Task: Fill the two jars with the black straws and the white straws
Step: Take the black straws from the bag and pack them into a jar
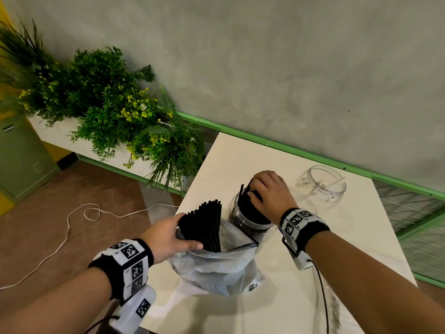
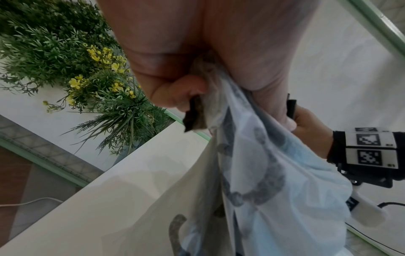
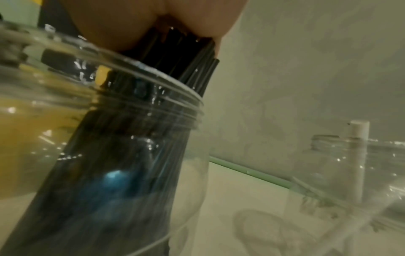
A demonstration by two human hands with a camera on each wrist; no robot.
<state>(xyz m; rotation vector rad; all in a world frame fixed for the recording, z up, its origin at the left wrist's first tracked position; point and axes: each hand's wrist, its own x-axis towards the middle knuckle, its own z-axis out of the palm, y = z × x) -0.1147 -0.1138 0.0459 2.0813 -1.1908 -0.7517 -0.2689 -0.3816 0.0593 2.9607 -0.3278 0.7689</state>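
A clear jar [image 1: 243, 219] stands mid-table, packed with black straws [image 1: 245, 201]. My right hand [image 1: 269, 191] grips the tops of those straws over the jar mouth; the right wrist view shows the straw bundle [image 3: 179, 69] under my palm inside the jar [image 3: 109, 121]. My left hand [image 1: 168, 235] holds a fanned bundle of black straws [image 1: 207, 225] together with the mouth of a translucent plastic bag [image 1: 216, 268]; the left wrist view shows fingers [image 2: 181, 93] pinching the bag [image 2: 263, 173]. A second clear jar [image 1: 322, 186] at the back holds a single white straw [image 3: 359, 155].
The white table [image 1: 313, 261] ends at its left edge close by the bag. A planter of green plants [image 1: 108, 104] stands on the left by the grey wall. A white cable [image 1: 72, 227] lies on the brown floor. A green rail [image 1: 289, 148] runs behind the table.
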